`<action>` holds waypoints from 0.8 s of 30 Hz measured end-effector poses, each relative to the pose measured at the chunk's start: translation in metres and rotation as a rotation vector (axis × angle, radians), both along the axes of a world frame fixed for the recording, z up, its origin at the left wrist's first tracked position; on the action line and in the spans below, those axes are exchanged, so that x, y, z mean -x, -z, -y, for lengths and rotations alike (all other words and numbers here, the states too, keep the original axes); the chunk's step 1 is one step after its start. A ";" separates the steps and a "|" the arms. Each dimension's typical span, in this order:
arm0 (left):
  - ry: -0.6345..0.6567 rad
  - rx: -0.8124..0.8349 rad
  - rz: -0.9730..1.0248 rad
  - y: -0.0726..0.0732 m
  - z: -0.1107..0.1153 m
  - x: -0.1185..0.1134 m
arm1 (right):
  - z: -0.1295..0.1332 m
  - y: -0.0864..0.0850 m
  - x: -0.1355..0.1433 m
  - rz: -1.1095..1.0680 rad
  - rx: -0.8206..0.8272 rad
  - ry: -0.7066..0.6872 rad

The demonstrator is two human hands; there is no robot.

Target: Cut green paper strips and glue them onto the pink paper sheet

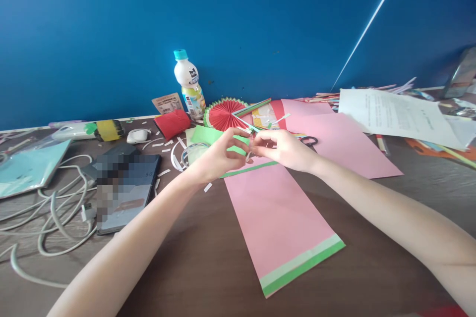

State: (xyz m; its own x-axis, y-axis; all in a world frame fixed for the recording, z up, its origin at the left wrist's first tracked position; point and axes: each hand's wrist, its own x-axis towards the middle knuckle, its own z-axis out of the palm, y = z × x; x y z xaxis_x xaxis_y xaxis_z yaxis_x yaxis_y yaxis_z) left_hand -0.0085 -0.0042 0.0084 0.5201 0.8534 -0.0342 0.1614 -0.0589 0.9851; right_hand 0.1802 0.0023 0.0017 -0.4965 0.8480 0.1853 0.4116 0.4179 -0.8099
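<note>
My left hand (222, 156) and my right hand (284, 148) meet above the far end of a long pink paper strip (275, 213). The fingers of both are closed in a pinch around something small, pale and partly see-through that I cannot make out. The strip lies flat, with a light and dark green band across its near end and a green edge at its far end. Green paper (208, 134) lies behind my left hand. Beyond the hands leans a pleated red paper fan (225, 114) with a green and white rim.
A bottle (189, 84) stands against the blue wall. Left lie a red pouch (172, 124), a phone (130, 198), white cables (52, 213) and paper scraps. On the right are pink sheets (345, 143), black scissor handles (309, 141) and a printed white sheet (394, 116).
</note>
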 end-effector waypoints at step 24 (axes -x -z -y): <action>-0.240 0.051 -0.135 0.001 -0.005 0.004 | -0.001 0.002 0.002 -0.126 0.115 0.141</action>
